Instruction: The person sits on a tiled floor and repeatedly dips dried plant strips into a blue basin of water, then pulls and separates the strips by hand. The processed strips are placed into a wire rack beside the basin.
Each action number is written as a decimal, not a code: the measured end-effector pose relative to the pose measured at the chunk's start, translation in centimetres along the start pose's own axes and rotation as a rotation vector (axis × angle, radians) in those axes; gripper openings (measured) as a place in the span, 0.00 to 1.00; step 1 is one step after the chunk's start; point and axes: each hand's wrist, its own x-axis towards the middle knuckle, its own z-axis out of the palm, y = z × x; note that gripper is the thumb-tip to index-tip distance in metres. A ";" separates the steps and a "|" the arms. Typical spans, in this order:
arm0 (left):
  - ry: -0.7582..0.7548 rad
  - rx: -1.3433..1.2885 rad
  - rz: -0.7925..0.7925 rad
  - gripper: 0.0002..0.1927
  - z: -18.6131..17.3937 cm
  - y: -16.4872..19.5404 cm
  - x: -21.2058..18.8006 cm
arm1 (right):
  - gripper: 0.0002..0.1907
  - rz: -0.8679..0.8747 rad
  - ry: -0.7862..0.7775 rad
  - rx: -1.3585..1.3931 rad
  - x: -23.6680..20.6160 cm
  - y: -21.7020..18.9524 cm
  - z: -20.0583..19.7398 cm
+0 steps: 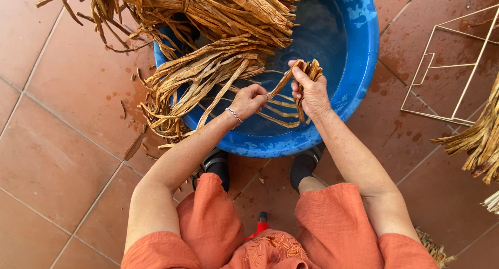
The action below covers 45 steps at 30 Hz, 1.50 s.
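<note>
A large blue plastic basin (358,66) with water in it stands on the tiled floor in front of me. Long dried tan plant strips (208,71) lie across its left half and hang over the rim. My right hand (312,92) is shut on a small folded bunch of strips (306,70) held above the water. My left hand (249,100), with a thin bracelet at the wrist, pinches one strip (278,87) that runs up to that bunch.
A bigger heap of dried strips (197,6) lies over the basin's far left edge. A white wire frame (452,61) rests on the wet terracotta tiles at right, beside another bundle of strips (481,139). My feet in dark shoes (215,165) sit under the basin.
</note>
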 end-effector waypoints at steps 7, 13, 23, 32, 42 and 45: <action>-0.011 0.149 0.183 0.18 3.0 2.8 2.6 | 0.10 0.046 -0.010 -0.054 -0.6 1.4 1.4; 0.075 0.561 0.245 0.19 4.5 2.9 4.4 | 0.14 0.022 -0.005 0.075 -0.2 3.2 1.1; -0.036 0.964 0.695 0.14 4.9 -0.6 2.6 | 0.12 -0.047 0.297 0.139 5.4 1.2 -4.0; -0.055 0.604 0.495 0.10 3.0 2.3 -5.3 | 0.14 -0.248 0.468 0.268 7.1 -6.2 -11.0; -0.085 0.798 0.539 0.07 0.0 0.4 -8.2 | 0.13 -0.415 0.626 0.271 6.6 -10.4 -18.5; -0.057 0.916 0.507 0.06 -1.5 -0.8 -7.8 | 0.14 -0.435 0.642 0.379 6.3 -11.9 -20.7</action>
